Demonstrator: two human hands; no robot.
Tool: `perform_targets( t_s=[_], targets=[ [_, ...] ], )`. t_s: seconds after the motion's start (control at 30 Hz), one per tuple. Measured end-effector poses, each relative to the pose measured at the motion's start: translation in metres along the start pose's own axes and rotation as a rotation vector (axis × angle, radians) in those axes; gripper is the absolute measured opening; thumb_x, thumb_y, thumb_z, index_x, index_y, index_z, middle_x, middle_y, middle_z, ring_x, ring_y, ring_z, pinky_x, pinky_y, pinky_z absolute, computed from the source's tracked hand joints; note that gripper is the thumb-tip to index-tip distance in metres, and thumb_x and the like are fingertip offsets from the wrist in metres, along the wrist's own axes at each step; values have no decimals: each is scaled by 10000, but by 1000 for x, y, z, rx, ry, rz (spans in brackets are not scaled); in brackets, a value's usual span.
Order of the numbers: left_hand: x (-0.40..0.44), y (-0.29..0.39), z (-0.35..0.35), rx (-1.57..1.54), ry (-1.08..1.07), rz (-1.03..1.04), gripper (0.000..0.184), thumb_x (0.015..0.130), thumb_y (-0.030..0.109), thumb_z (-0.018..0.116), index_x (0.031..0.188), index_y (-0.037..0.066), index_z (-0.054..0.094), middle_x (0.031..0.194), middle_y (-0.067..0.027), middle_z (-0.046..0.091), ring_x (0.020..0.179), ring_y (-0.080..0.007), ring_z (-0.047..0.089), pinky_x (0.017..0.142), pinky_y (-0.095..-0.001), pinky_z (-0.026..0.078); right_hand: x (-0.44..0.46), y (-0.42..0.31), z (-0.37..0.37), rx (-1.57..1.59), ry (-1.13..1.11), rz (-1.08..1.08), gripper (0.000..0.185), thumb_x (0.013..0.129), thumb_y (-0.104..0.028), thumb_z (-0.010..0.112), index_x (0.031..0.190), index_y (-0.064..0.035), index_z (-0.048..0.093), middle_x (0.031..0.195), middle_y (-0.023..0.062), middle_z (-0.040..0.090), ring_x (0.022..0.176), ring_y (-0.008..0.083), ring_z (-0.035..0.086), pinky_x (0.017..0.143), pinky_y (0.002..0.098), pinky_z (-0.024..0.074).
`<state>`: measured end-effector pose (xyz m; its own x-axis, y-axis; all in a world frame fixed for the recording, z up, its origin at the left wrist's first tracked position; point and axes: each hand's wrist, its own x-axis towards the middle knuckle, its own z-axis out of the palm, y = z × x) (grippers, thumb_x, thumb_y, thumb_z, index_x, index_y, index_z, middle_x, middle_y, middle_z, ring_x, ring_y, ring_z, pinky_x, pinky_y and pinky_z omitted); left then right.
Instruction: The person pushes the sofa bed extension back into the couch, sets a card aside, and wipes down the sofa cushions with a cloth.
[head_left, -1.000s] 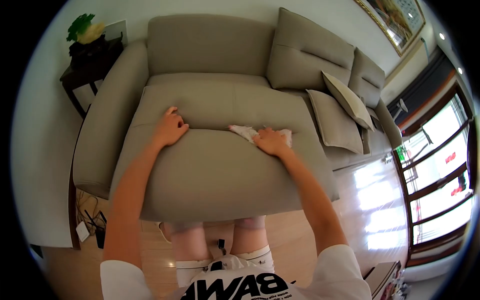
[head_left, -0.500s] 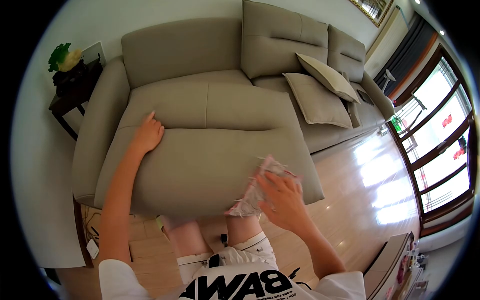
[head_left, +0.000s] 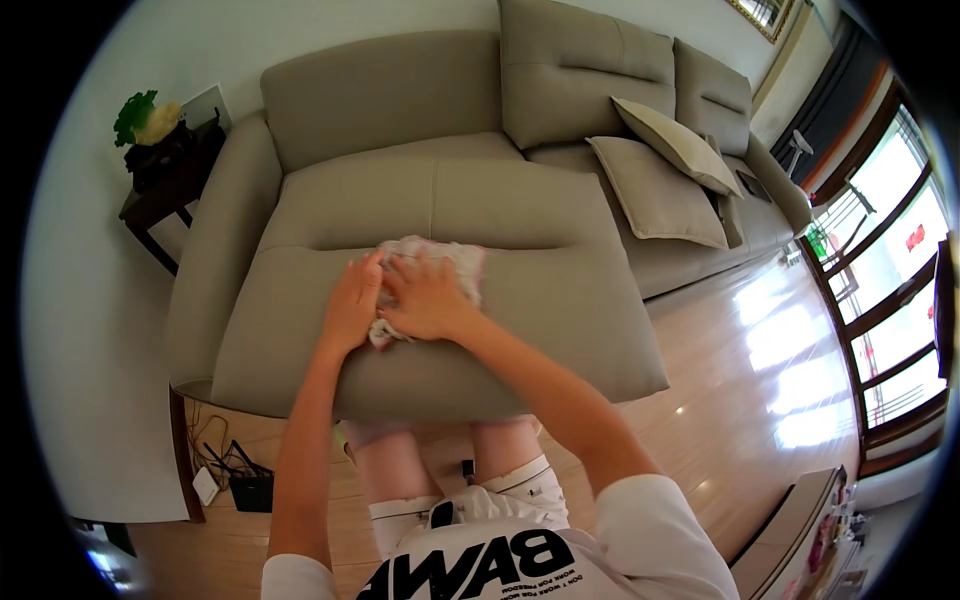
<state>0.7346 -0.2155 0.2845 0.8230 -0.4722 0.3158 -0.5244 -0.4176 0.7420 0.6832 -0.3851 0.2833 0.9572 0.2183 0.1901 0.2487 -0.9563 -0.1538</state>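
A pale cloth [head_left: 462, 268] with pinkish edges lies crumpled on the front seat cushion [head_left: 530, 320] of a grey-beige sofa. My right hand [head_left: 432, 298] rests palm down on top of it, fingers spread, covering much of the cloth. Close against it on the left is my left hand [head_left: 352, 308], its fingers stretched out flat at the cloth's left edge. The two hands touch or nearly touch. A bunched corner of the cloth sticks out below them. Whatever lies under my palms is hidden.
Two loose pillows [head_left: 660, 195] lean on the sofa's right part, near a dark flat object [head_left: 752, 186]. A dark side table [head_left: 150, 205] with a green-and-yellow ornament [head_left: 150, 122] stands left. A black bag [head_left: 250, 490] and cables sit on the floor. Glass doors [head_left: 880, 290] are right.
My right hand and the cloth have moved from the cushion's front right corner up and left to its middle. My left hand has shifted right and down to meet them. The view has shifted slightly.
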Motion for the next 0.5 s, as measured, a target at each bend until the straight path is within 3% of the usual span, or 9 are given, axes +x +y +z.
perform_targets(
  t_s=[0.07, 0.17, 0.3, 0.37, 0.5],
  targets=[
    [2, -16, 5, -275, 74, -81, 581, 1093, 416, 274, 1401, -17, 508, 1456, -194, 518, 1411, -348, 414, 1218, -425, 235, 20, -6, -12, 70, -142, -1, 741, 944, -622, 463, 1530, -176, 384, 1558, 128, 394, 1441, 419, 324, 1089, 663, 302],
    [1, -11, 1, -131, 10, -51, 575, 1094, 415, 282, 1378, -19, 532, 1461, -185, 516, 1416, -343, 409, 1221, -419, 226, 13, 23, -22, 77, -197, -33, 769, 925, -653, 477, 1545, -213, 360, 1570, 120, 379, 1462, 381, 307, 1109, 644, 295],
    [-5, 4, 1, 213, -42, 24, 538, 1081, 400, 348, 1347, -20, 557, 1453, -180, 518, 1413, -343, 412, 1220, -437, 240, -39, 138, -42, 40, -300, 285, 769, 939, -671, 451, 1562, -239, 327, 1594, 102, 351, 1484, 320, 287, 1136, 606, 282],
    [-6, 7, 6, 324, -37, 53, 519, 1070, 390, 387, 1336, -21, 561, 1445, -181, 522, 1411, -346, 412, 1220, -447, 244, -83, 196, -56, -73, -330, 408, 766, 947, -674, 437, 1573, -250, 309, 1633, 95, 282, 1506, 331, 240, 1151, 605, 252],
    [-12, 13, 10, 376, 1, 83, 497, 1059, 378, 412, 1310, -20, 572, 1421, -192, 536, 1396, -363, 423, 1212, -462, 257, -153, 221, -57, 42, -211, 564, 790, 926, -633, 515, 1588, -273, 279, 1673, 66, 187, 1536, 370, 131, 1135, 692, 195]
  ],
)
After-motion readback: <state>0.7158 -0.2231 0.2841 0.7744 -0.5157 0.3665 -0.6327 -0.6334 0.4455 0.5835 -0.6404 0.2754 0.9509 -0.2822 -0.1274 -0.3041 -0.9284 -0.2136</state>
